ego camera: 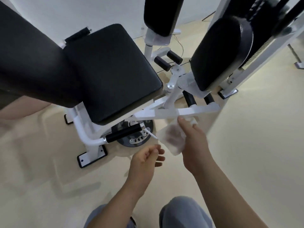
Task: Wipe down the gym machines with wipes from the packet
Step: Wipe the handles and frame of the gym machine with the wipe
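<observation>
A white gym machine with a black padded seat [113,71] stands in front of me. Its white frame bar [181,111] runs across the lower right, below a black knee pad [220,53]. My right hand [194,142] holds a white wipe [171,139] with a brown dirty patch, just under that bar. The wipe hangs down from my fingers. My left hand [144,160] hovers lower left of it, fingers loosely curled and holding nothing. The wipe packet is not in view.
A black adjustment handle [123,131] and a round black base plate [136,137] sit under the seat. A second black pad [162,14] stands at the back. The floor [255,129] is pale beige, and my knees [181,213] show at the bottom edge.
</observation>
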Motion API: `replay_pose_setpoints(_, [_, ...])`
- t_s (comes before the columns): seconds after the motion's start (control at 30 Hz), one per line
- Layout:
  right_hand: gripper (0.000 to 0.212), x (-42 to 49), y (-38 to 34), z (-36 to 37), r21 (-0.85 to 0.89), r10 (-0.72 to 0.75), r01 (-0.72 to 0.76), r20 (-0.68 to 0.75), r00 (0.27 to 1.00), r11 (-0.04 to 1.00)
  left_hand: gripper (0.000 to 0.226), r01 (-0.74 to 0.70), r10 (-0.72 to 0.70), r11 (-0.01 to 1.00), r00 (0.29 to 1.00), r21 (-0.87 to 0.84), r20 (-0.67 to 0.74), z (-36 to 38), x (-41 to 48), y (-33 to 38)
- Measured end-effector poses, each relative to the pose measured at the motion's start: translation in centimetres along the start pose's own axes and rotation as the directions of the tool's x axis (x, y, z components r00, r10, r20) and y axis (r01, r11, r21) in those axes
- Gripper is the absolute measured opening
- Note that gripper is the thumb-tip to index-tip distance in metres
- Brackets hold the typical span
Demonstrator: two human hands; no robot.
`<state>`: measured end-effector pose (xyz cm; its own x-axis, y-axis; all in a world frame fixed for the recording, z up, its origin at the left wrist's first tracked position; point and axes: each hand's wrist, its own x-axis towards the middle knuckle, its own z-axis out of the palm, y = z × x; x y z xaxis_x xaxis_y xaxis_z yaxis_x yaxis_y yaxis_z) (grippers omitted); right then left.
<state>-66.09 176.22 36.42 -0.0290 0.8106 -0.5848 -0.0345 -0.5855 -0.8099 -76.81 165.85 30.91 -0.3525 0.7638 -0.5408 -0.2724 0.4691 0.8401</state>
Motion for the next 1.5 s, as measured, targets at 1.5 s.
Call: replay_pose_setpoints(1.5, [0.019, -5.9, -36.5, 35.8, -0.423, 0.124, 0.110, 0.488, 0.864, 0.899, 0.056, 0.052, -0.076, 0.995, 0.947, -0.083, -0.311, -25.5, 3.3, 52.8])
